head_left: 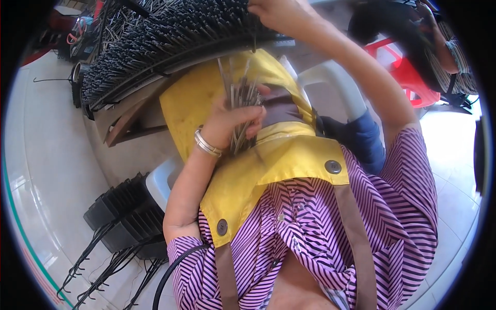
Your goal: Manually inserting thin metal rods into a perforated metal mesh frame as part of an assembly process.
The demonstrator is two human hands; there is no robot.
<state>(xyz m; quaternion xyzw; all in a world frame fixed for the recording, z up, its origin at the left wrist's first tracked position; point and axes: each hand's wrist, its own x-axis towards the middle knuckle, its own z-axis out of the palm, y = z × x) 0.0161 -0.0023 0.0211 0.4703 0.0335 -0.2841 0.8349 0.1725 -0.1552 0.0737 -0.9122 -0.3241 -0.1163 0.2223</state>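
The left hand [232, 121] is closed around a bundle of thin metal rods [240, 106] standing nearly upright, while the rod-filled rack [170, 36] lies toward twelve o'clock, where the nearer right hand [279, 15] pinches a rod at its edge.

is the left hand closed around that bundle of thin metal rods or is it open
Closed. The left hand has its fingers wrapped around the bundle of thin metal rods, with the thumb across the front and rod ends sticking out above and below the fist.
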